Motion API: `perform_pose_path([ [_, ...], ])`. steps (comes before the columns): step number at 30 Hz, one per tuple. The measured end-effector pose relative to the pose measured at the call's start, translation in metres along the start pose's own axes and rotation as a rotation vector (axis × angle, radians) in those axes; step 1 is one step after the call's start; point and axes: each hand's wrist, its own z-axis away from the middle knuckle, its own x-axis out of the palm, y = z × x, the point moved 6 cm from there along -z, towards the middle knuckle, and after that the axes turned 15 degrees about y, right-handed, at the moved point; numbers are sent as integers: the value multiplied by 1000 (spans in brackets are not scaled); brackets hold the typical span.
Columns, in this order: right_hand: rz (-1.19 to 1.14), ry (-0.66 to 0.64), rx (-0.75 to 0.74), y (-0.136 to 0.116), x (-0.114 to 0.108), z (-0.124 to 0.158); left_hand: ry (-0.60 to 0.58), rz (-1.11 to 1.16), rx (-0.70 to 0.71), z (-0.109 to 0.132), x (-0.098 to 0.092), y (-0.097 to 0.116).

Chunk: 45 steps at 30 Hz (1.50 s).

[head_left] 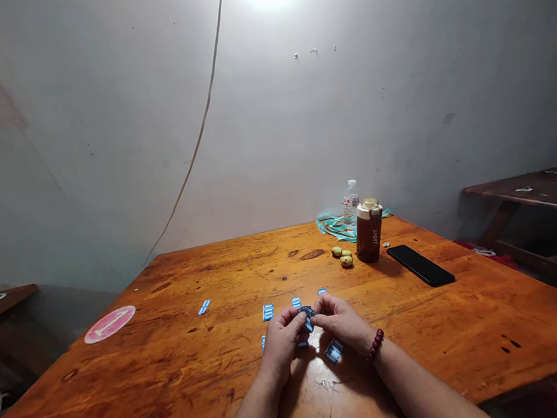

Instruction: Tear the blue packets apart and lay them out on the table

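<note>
Above the near middle of the table, my left hand (282, 339) pinches a few small blue cards (308, 320) that overlap like a little fan. Thumb and fingers of my right hand (340, 319) close on the right edge of the same cards. Similar blue-and-white cards lie around my hands: one group (268, 312) is beyond the left hand, another (296, 301) is just past the fingertips, and one (333, 350) rests below the right hand. Others are partly covered by my hands. Farther left lies a separate blue-and-white card (204, 307). The print is too small to read.
On the wooden table (177, 381) stand a brown SPORT bottle (369, 232) and a clear water bottle (351, 204) beside a turquoise cord or bag (333, 227). Several yellowish-green fruits (346, 261) and a black phone (419, 264) lie nearby. A round pink sign (110, 323) is at left.
</note>
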Motion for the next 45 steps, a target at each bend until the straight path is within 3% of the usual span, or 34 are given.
perform_pose_path([
  [8,-30,41,59,2,-3,-1,16,6,-27,-1,-2,-1],
  [12,-4,52,-13,0,-6,-2,58,-25,-34,-3,-6,-2],
  [16,62,30,-97,-5,-4,-2,8,-63,17,0,-3,1],
  [24,98,47,-109,-5,-7,-2,-83,-63,14,0,4,-2],
  [29,301,-94,-23,2,-27,-1,89,-54,10,-6,-9,-1],
  [33,624,-329,-161,-4,-30,9,138,-47,20,-8,-14,2],
  [37,781,-349,-234,-11,-25,14,140,-24,51,-7,-13,6],
  [41,678,-307,-141,-4,-23,11,144,-29,37,-6,-13,4],
  [45,270,-210,50,4,-20,7,128,-41,31,-6,-12,2],
])
